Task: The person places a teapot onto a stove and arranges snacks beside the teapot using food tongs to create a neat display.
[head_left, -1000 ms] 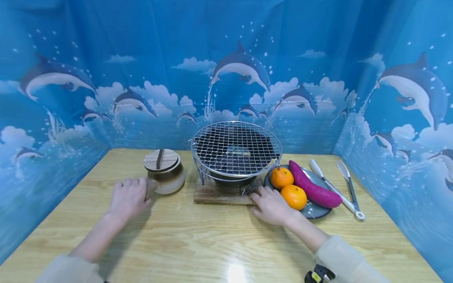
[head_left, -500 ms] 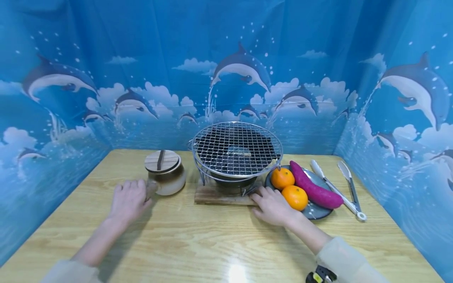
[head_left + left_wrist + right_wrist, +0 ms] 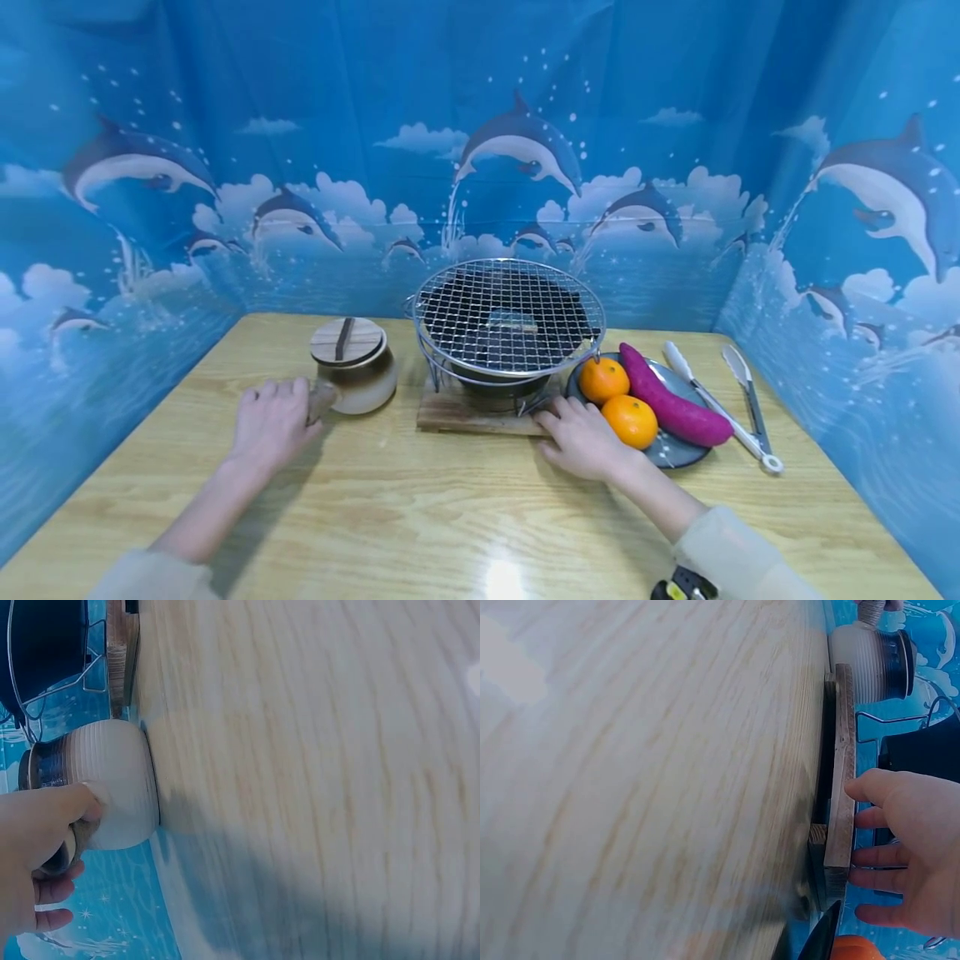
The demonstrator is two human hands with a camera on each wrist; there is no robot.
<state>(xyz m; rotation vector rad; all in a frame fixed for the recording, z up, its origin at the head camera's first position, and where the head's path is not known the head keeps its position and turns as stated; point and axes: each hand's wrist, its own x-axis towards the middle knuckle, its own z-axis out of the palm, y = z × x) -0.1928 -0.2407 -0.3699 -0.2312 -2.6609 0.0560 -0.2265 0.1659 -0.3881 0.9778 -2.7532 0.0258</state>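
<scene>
On the left of the table stands a brown and cream pot (image 3: pixel 367 387) with a wooden lid (image 3: pixel 346 342). My left hand (image 3: pixel 272 425) grips its side handle (image 3: pixel 322 401); the left wrist view shows the fingers curled round the handle beside the pot's ribbed wall (image 3: pixel 120 772). At the centre, a small grill with a round wire mesh (image 3: pixel 510 317) sits on a wooden board (image 3: pixel 480 418). My right hand (image 3: pixel 581 439) touches the board's right front corner. In the right wrist view its fairly straight fingers (image 3: pixel 881 856) rest along the board's upper surface.
A dark plate (image 3: pixel 686 457) right of the grill bears two oranges (image 3: pixel 630 421) and a purple sweet potato (image 3: pixel 675 407). Tongs (image 3: pixel 723 414) and a second pair of tongs (image 3: pixel 747 392) lie farther right. A blue dolphin curtain (image 3: pixel 375 100) encloses the table's back and sides.
The head view has shifted slightly, so the scene sits a little farther right. Both hands keep their places on the pot handle and the board.
</scene>
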